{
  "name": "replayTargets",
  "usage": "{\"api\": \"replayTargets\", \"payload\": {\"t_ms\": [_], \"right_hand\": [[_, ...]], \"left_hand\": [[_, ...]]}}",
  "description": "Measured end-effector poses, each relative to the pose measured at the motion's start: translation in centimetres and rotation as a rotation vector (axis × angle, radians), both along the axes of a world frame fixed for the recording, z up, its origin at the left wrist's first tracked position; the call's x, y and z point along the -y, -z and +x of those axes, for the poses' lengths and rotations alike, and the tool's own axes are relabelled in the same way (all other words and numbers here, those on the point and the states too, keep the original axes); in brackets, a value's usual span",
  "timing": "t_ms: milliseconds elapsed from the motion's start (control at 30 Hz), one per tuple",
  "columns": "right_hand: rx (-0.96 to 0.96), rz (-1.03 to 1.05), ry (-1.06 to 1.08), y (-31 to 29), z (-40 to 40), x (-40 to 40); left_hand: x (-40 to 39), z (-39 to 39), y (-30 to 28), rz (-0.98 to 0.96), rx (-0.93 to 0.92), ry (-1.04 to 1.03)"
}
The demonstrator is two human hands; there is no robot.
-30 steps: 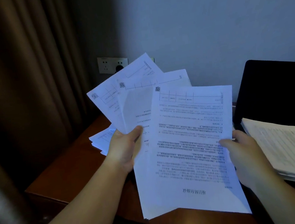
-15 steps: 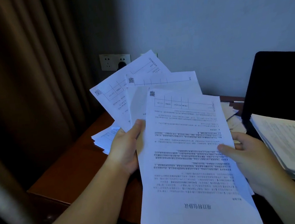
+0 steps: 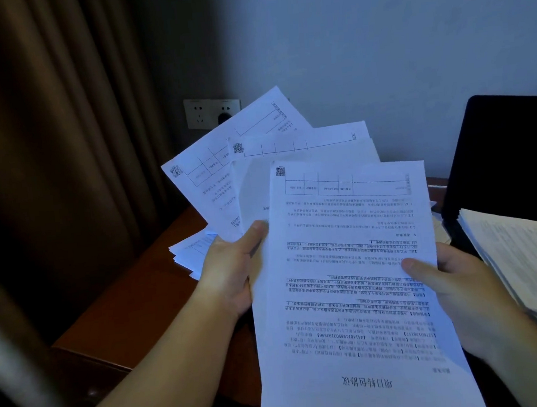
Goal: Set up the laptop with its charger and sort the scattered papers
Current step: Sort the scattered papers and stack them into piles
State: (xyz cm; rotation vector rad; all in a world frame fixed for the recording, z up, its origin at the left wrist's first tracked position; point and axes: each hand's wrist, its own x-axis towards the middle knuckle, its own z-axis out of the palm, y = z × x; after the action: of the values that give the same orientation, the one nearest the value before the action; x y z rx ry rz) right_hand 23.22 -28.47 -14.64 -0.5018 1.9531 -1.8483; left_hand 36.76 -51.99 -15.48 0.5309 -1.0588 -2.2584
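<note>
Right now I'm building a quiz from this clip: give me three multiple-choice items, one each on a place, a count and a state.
1. Where is the wall socket?
A. Behind the fanned sheets, beside the curtain
B. On the laptop lid
C. Under the desk

2. How many QR codes show on the held sheets?
A. One
B. Three
C. Six

3. How does the front sheet's print read to the holder?
A. Upright
B. Sideways
C. Upside down

Answers: 1 A, it sits on the wall just right of the curtain. 2 B, one code at the top left corner of each of three sheets. 3 C, its title lies inverted at the near edge, between the left hand and the right hand.
</note>
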Motion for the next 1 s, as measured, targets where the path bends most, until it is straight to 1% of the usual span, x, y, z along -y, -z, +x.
{"api": "replayTargets", "payload": {"t_ms": [133,233,367,567,767,833,933,1000], "right_hand": [[-0.044,0.0,0.055,0.4,-0.2,0.1],[-0.024,-0.006,0.062,0.5,-0.4,0.1],[0.013,0.01,0.019,0.6,-0.1,0.1],[-0.038,0.031,0.107,0.8,-0.6,-0.1],[0.008,0.048,0.076,1.0,-1.0,-0.2],[-0.028,0.058,0.141,1.0,-0.9,-0.2],[-0.17,0.141,0.273,1.0,-0.7,-0.2],[-0.199,0.143,0.307,0.9,-0.6,-0.3]], "left_hand": [[0.3,0.2,-0.1,0.066,0.022,0.031],[0.3,0.2,0.0,0.025,0.042,0.016],[-0.1,0.0,0.2,-0.055,-0.018,0.028],[-0.2,0.0,-0.1,-0.01,-0.022,0.02],[-0.1,0.1,-0.1,-0.016,-0.006,0.011],[-0.2,0.0,-0.1,-0.02,-0.018,0.006],[-0.3,-0.2,-0.1,-0.02,-0.033,-0.033],[-0.3,-0.3,-0.1,-0.026,-0.03,-0.056]]}}
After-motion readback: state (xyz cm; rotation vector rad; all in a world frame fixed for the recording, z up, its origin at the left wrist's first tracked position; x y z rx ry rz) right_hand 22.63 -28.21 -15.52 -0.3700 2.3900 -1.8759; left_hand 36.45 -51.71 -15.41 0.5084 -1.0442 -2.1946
